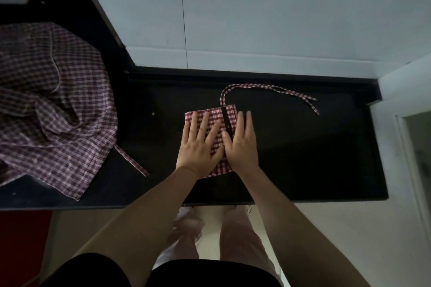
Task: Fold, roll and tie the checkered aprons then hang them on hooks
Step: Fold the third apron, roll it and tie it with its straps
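The left hand (198, 144) and the right hand (241, 144) lie side by side in the middle of the frame. Their fingers are straight and flat, pressing down on a small folded red checkered apron (215, 121). Nothing is grabbed. The apron sits on a black counter (303, 158). Its strap (268, 88) curls away toward the upper right. A bigger, rumpled checkered apron (53, 105) is heaped at the left of the frame, on the same counter.

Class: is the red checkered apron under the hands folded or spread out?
Folded: the red checkered apron is a small compact rectangle under both flat hands, its tie trailing loose.
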Demonstrator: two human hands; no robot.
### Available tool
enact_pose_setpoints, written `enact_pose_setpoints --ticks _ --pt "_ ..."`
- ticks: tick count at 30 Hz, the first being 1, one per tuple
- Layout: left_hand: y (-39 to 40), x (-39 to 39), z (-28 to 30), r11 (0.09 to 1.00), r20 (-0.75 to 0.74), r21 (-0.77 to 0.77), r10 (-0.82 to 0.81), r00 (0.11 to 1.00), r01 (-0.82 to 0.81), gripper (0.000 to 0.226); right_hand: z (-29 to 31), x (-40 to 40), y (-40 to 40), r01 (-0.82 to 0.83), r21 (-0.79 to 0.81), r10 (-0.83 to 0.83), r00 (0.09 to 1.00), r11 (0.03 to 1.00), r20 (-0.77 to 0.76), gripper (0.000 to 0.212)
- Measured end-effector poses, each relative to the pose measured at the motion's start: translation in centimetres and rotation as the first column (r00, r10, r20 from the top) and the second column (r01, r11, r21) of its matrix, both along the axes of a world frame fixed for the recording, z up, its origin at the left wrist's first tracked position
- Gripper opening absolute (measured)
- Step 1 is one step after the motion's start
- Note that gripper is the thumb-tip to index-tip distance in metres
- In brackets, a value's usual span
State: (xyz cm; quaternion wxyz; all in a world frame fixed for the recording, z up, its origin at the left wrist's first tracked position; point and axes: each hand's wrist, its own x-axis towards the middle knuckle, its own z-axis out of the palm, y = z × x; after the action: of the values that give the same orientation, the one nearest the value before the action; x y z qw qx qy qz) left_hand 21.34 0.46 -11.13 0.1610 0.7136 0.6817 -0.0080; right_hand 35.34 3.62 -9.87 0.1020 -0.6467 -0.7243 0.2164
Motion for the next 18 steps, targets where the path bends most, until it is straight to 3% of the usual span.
enact_pose_setpoints --ticks 3,7,10,14,16,18 --pt "-0.1 -0.1 -0.1 1.000 -0.014 -0.014 -0.016 1.000 0.016 0.076 2.3 -0.3 1.4 0.152 -0.203 -0.169 0.983 0.967 -0.069 0.066" --pt "-0.2 -0.4 0.3 0.999 0.000 -0.019 -0.031 1.000 0.031 0.075 5.7 0.0 3.6 0.271 -0.684 -0.460 0.882 0.677 -0.106 0.059" --pt "-0.9 -1.4 1.1 0.997 0.052 -0.050 -0.048 0.998 0.050 0.074 7.5 0.3 3.1 0.163 -0.836 -0.521 0.837 0.524 -0.164 0.043" --pt "-0.9 -1.5 4.0 0.997 0.203 -0.081 0.022 0.979 -0.005 0.078 10.0 0.3 2.9 0.140 -0.802 -0.509 0.831 0.580 -0.224 0.024" --pt "0.3 -1.1 6.2 0.993 0.328 -0.025 0.120 0.937 -0.119 0.083 11.6 0.8 3.8 0.127 -0.714 -0.438 0.857 0.688 -0.270 0.015" --pt "2.1 -0.7 8.8 0.972 0.365 0.155 0.107 0.925 -0.174 0.087 13.2 1.6 4.9 0.059 -0.495 -0.213 0.942 0.867 -0.259 0.011"
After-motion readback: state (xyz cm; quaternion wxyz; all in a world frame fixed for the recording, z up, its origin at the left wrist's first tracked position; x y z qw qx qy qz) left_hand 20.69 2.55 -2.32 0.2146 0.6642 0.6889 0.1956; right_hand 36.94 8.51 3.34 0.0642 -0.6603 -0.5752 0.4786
